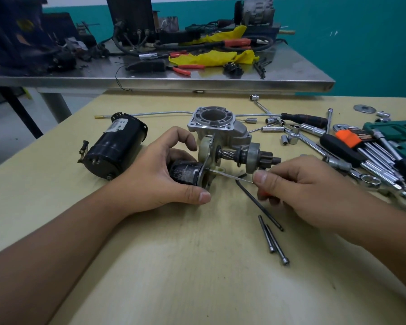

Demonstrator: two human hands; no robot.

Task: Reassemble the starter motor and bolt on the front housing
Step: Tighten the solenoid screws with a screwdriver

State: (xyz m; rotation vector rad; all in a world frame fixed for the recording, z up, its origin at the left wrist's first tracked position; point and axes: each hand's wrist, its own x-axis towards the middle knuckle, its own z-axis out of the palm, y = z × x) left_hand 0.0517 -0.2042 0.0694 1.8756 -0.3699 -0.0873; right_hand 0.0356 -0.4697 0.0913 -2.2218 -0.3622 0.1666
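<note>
Head view, left hand (159, 174) gripping solenoid (185, 172), right hand (298, 184) pinching thin tool (230, 175).

Shiny silver sockets (272, 129) and a green tool case (395, 127) are lying at the right of the pale wooden table (197, 266). Yellow rags (211, 58) and red-handled pliers (182, 69) are sitting on the grey metal bench (150, 82) behind.

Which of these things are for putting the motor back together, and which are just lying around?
For the job:
left hand gripping the solenoid
right hand pinching a thin tool
pinion shaft
front housing
black motor body
two long bolts

Lying about:
loose sockets
hex key set
yellow rag
red pliers
</note>
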